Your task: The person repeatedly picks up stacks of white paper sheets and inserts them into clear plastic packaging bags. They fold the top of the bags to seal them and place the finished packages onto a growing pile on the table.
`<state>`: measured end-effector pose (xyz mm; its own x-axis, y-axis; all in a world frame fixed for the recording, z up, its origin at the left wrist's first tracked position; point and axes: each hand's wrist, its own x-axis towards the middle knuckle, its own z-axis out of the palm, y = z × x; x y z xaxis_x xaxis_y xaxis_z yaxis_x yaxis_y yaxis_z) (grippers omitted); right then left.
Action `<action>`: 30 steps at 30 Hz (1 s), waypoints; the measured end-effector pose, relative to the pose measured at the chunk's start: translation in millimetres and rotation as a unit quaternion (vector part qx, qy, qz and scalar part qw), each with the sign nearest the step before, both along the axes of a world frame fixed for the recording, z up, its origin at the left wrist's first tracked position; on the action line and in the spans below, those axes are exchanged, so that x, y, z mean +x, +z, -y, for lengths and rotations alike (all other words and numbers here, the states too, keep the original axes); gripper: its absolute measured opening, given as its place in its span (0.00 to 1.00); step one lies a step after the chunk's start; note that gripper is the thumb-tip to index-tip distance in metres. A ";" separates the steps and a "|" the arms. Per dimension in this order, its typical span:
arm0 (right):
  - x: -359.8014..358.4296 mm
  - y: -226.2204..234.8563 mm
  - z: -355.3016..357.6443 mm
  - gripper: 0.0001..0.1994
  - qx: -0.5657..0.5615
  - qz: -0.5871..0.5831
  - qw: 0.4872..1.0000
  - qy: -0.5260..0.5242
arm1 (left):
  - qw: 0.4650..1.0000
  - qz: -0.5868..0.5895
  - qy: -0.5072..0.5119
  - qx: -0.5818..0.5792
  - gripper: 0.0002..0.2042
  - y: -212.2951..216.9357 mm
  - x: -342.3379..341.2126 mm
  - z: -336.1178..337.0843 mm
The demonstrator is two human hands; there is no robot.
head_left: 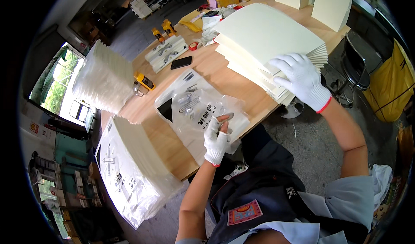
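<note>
My right hand, in a white knit glove, rests on the near corner of a tall stack of cream paper sheets. Its fingers are slightly bent, the thumb apart from them. The stack's edges step out in fanned groups. My left hand wears a white glove with some fingertips bare and a grey cover on one of them. Its fingers are curled over a clear printed plastic bag and seem to pinch it; the exact contact is hard to see. More bags lie beneath this one.
At left stand a bagged paper stack and a wrapped white stack. A phone, orange-capped bottle, white strips and red tape roll lie beyond the bags. A black chair and yellow sack are at right.
</note>
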<state>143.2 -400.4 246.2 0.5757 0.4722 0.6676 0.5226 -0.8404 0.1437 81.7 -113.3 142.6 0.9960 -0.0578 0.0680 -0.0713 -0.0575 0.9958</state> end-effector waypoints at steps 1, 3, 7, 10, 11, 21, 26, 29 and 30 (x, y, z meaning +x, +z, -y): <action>6.2 -0.9 4.8 0.10 -0.020 -0.021 1.000 0.002 | 1.000 0.001 -0.015 0.008 0.11 0.2 3.2 1.0; 12.9 1.3 10.6 0.10 -0.018 -0.003 0.999 0.037 | 0.999 0.023 -0.040 0.017 0.11 0.7 10.7 4.4; 30.8 9.4 20.5 0.08 0.007 0.008 0.998 0.065 | 0.993 0.037 -0.109 0.036 0.13 19.5 27.5 17.6; 23.3 28.9 17.0 0.07 -0.006 0.069 0.993 0.092 | 0.987 0.048 -0.152 0.007 0.15 38.4 38.5 35.6; 17.3 37.6 9.1 0.07 -0.013 0.098 0.989 0.110 | 0.982 -0.010 -0.164 -0.093 0.16 42.4 42.4 38.1; -70.4 48.8 8.0 0.29 0.156 -0.274 0.930 -0.189 | 0.966 -0.212 -0.104 -0.104 0.11 64.1 44.8 -42.0; -53.6 -40.0 -5.1 0.30 0.442 -0.443 0.755 0.195 | 0.992 -0.063 -0.105 0.032 0.23 99.2 17.5 -28.1; -79.8 -35.2 -62.4 0.31 0.423 -0.407 0.787 0.190 | 0.953 0.131 -0.089 0.259 0.42 70.5 -13.5 9.4; -83.9 -31.2 -75.5 0.29 0.400 -0.390 0.813 0.165 | 0.923 0.178 -0.098 0.328 0.48 63.4 -22.7 19.3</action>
<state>59.4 -324.9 215.0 0.9016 0.2811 0.3288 0.4076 -0.2970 -0.8635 58.9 -132.6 206.0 0.8839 -0.3787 0.2745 -0.4592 -0.5914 0.6629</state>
